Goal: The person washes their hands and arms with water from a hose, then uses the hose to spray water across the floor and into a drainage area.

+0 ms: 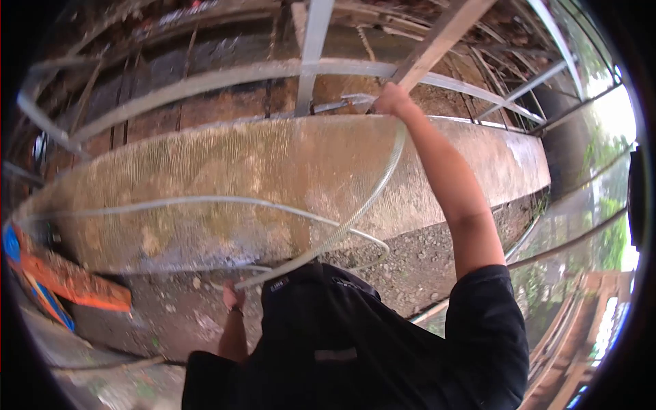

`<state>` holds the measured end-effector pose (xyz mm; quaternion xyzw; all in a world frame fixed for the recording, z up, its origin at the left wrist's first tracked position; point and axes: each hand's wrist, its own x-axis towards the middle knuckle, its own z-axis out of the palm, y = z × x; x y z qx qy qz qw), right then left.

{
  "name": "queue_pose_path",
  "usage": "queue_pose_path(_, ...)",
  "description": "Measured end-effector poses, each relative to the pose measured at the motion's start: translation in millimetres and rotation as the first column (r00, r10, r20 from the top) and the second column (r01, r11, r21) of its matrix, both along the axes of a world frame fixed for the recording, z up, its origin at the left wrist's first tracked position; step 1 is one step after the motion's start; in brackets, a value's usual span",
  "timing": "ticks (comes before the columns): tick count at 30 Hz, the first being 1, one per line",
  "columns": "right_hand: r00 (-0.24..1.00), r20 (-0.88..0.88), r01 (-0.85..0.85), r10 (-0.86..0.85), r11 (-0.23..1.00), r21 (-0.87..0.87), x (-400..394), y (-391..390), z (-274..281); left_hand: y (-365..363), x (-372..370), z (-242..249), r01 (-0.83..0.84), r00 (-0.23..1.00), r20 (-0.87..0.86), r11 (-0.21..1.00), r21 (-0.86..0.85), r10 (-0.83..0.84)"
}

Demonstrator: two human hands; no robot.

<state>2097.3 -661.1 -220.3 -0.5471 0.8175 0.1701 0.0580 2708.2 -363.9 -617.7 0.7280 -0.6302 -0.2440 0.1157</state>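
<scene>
My right hand (393,101) is closed at the far edge of the concrete slab (225,157), beside the lower end of a wooden post (444,44). A clear, braided hose (376,191) hangs from this hand and curves down across the slab toward my body. Low on the left, my left hand (234,295) is closed around the same hose, close to my waist. Another length of the hose crosses the slab to the left and loops near its front edge. Just left of my right hand is a pale, blurred patch over the ditch side.
Metal bars (314,55) form a frame along the slab's far side. An orange beam (75,283) lies at the left. Gravelly ground (424,266) borders the slab's near edge. Stacked timber (581,328) stands at the lower right, and a dark pipe (574,239) crosses the right side.
</scene>
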Motion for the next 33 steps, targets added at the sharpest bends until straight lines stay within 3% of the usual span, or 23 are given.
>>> queue_pose_path(1, 0.945, -0.191, -0.234, 0.267, 0.956, 0.178, -10, -6, -9, 0, 3, -15, -0.093, 0.995, -0.017, 0.981, 0.172, 0.098)
queue_pose_path(2, 0.841, -0.342, -0.375, 0.419, 0.907, 0.190, -20, -3, -16, 1, 3, -14, -0.032, 0.993, -0.107, 0.992, 0.124, 0.045)
queue_pose_path(3, 0.699, -0.395, -0.454, 0.596, 0.796, 0.399, -21, -4, -8, 8, 1, 2, 0.015, 0.966, -0.254, 0.993, -0.118, -0.044)
queue_pose_path(4, 0.638, -0.398, -0.552, 0.659, 0.752, 0.361, -48, -13, -30, 7, -7, 25, -0.053, 0.958, -0.279, 0.998, 0.029, 0.059)
queue_pose_path(5, 0.657, -0.345, -0.597, 0.670, 0.742, 0.305, -17, 6, 1, 14, -8, 15, -0.042, 0.987, -0.160, 0.990, -0.138, 0.019)
queue_pose_path(6, 0.675, -0.405, -0.580, 0.617, 0.783, 0.227, -47, -6, -19, 13, -10, 24, -0.070, 0.986, -0.154, 0.995, -0.067, 0.059)
queue_pose_path(7, 0.907, -0.197, -0.381, 0.372, 0.924, -0.008, -37, -3, -13, 15, -8, 17, -0.056, 0.986, -0.164, 0.987, -0.153, 0.030)
queue_pose_path(8, 0.993, 0.080, -0.076, 0.091, 0.983, -0.166, -29, 3, -2, 21, -7, 9, -0.032, 0.984, -0.176, 0.969, -0.245, -0.012)
queue_pose_path(11, 0.983, 0.152, -0.078, 0.106, 0.980, -0.184, -35, 9, 0, 34, -16, 21, -0.096, 0.983, -0.172, 0.982, -0.162, 0.067)
queue_pose_path(14, 0.968, 0.233, -0.051, 0.093, 0.982, -0.184, -48, 19, -5, 60, -14, 7, -0.058, 0.987, -0.160, 0.967, -0.247, 0.019)
queue_pose_path(17, 0.955, 0.287, 0.007, 0.069, 0.967, -0.255, -40, 52, 0, 87, -26, 18, -0.200, 0.949, -0.286, 0.957, -0.210, 0.135)
queue_pose_path(20, 0.939, 0.309, -0.010, 0.153, 0.908, -0.418, -57, 88, -12, 125, -39, 43, -0.237, 0.952, -0.246, 0.950, -0.206, 0.184)
queue_pose_path(23, 0.914, 0.362, -0.035, 0.181, 0.927, -0.374, -61, 131, -8, 167, -49, 51, -0.196, 0.967, -0.212, 0.938, -0.286, 0.137)
queue_pose_path(26, 0.884, 0.459, 0.117, 0.088, 0.909, -0.400, -52, 171, -7, 210, -59, 60, -0.207, 0.966, -0.217, 0.928, -0.309, 0.143)
queue_pose_path(33, 0.777, 0.623, 0.240, 0.088, 0.874, -0.423, -68, 197, -9, 261, -79, 80, -0.333, 0.933, -0.215, 0.917, -0.218, 0.288)
